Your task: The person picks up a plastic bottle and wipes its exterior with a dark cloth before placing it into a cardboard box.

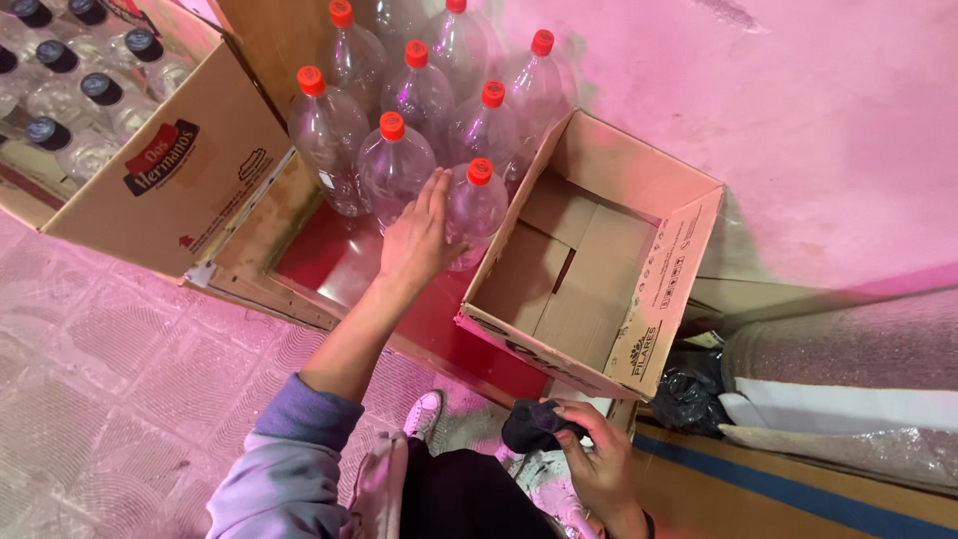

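View from the head camera, looking down. The left hand (pixel 419 238), at the centre of the frame, is reaching forward with its fingers (pixel 435 195) extended and slightly spread, resting against two clear plastic bottles: the nearest bottle (pixel 477 205) and the one beside it (pixel 392 165). The hand is not closing around either; the palm is lying flat on their rounded shoulders. Both bottles are standing upright, long axes vertical, red screw caps pointing up toward the camera. They are forming the front row of a cluster of similar bottles (pixel 419 85), smooth, transparent and cylindrical with tapering necks, packed cap to cap at the upper centre of the frame on a glossy red surface (pixel 339 262) framed by a worn wooden edge.

Just right of the nearest bottle, an empty cardboard box (pixel 599 265) is sitting tilted, mouth open upward, its matte brown flaps folded flat across the bottom; its near wall is touching the bottle's side. At the upper left, a second cardboard box (pixel 175 175) is holding clear bottles with dark caps (pixel 60 70). Open room is lying along the red surface at lower left of the hand.

The right hand (pixel 599 464), at the lower centre right, is gripping a dark crumpled cloth (pixel 534 424) between thumb and curled fingers. A textured tiled floor (pixel 100 369) is filling the lower left; a rough pale wall (pixel 798 110) is occupying the upper right.
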